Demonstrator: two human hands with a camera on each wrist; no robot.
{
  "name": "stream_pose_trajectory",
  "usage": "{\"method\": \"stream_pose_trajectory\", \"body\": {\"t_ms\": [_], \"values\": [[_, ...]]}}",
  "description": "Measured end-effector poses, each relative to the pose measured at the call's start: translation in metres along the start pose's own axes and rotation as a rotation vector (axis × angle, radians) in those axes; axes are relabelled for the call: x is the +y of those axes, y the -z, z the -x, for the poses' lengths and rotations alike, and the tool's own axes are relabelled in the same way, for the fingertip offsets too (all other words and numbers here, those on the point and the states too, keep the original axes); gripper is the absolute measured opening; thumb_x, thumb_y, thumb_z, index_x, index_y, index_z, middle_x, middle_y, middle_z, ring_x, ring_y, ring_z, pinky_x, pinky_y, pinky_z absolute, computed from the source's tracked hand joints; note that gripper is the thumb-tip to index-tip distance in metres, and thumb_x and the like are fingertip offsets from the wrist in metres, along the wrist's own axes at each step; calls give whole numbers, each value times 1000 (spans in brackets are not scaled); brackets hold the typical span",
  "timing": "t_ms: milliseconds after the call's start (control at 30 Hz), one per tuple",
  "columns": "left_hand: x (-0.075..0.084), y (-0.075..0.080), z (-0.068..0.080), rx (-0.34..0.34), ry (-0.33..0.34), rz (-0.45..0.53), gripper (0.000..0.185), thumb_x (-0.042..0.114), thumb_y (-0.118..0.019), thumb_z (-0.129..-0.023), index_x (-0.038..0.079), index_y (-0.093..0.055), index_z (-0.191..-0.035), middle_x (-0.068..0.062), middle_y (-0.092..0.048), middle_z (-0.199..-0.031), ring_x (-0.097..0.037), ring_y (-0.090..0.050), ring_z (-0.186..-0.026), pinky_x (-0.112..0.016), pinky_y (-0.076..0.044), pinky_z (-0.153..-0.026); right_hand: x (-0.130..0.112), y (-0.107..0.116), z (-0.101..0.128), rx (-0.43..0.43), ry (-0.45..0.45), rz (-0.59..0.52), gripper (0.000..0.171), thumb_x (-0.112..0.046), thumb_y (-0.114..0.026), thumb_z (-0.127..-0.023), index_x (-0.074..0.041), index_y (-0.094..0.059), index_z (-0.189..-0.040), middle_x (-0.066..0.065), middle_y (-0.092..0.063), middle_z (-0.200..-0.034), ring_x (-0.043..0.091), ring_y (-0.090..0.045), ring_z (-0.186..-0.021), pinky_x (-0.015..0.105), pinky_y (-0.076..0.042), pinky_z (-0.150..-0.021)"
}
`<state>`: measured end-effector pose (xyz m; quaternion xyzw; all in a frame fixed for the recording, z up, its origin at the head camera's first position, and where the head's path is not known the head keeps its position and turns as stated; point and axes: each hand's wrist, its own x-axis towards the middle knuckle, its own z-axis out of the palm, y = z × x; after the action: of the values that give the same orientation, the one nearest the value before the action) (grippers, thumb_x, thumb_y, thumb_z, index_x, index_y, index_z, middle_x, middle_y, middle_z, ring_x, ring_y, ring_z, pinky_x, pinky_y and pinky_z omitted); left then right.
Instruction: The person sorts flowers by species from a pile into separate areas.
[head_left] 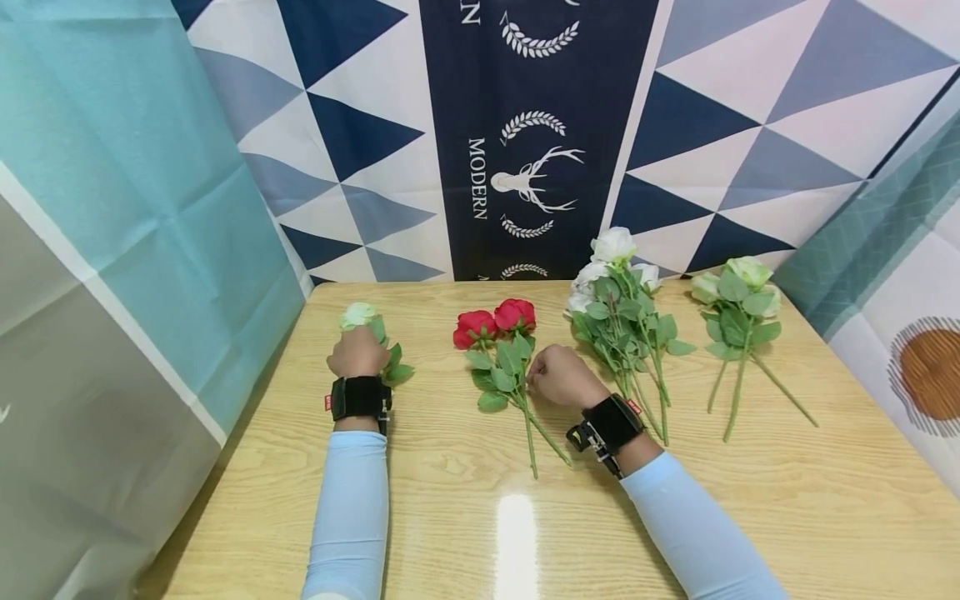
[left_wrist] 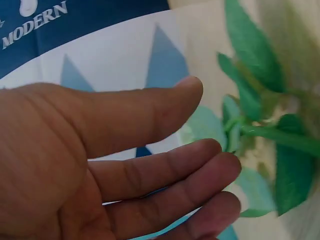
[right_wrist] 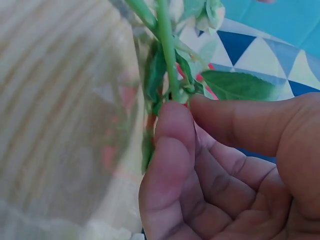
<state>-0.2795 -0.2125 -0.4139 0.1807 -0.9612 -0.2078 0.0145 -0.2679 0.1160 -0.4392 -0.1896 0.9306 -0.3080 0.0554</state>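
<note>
On the left of the table, my left hand is over a pale green-white rose whose leaves stick out beside it. The left wrist view shows the thumb and loosely bent fingers apart, holding nothing; the rose's green stem lies beyond them. At the middle lie two red roses with crossed stems. My right hand is at their right side. In the right wrist view its thumb and forefinger pinch a green rose stem near a leaf, the other fingers curled.
Right of the right hand lies a bunch of white roses. Farther right are several pale green roses, their stems spread toward the front. A patterned cloth hangs behind the wooden table; more cloth hangs at the left.
</note>
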Motion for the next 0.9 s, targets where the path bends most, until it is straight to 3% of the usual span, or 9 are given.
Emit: {"method": "stream_pose_trajectory", "body": {"t_ms": [233,467,633,900], "values": [[0,-10,-6,-9,74,-1,32,24,-67,-96,-2,-70,-114,-26,-69,-105,-42,-68,-96,-53,-55,-76,-4,11,3,27,-22,-4,13,-6,-65,-97,-2,-75,-88,5,-69,-82,17,-58,-66,32,-48,-62],[-1,-14,-9,-54,119,1,27,18,-64,-96,-2,-70,-112,-24,-69,-106,-40,-67,-97,-50,-54,-77,-7,23,8,38,42,-27,14,0,-60,-96,3,-73,-98,8,-68,-81,16,-56,-63,32,-48,-62],[-2,-16,-10,-71,106,-14,25,14,-61,-98,-4,-70,-113,-25,-69,-107,-40,-68,-95,-50,-54,-75,-11,30,13,46,59,-68,14,-2,-59,-99,3,-72,-101,9,-70,-81,15,-56,-60,32,-45,-57],[0,-14,-9,20,58,44,23,12,-65,-93,-6,-71,-106,-27,-70,-102,-43,-69,-91,-53,-56,-73,-15,36,18,71,76,-74,12,-5,-61,-100,-3,-73,-101,7,-71,-85,16,-62,-68,34,-49,-61]]}}
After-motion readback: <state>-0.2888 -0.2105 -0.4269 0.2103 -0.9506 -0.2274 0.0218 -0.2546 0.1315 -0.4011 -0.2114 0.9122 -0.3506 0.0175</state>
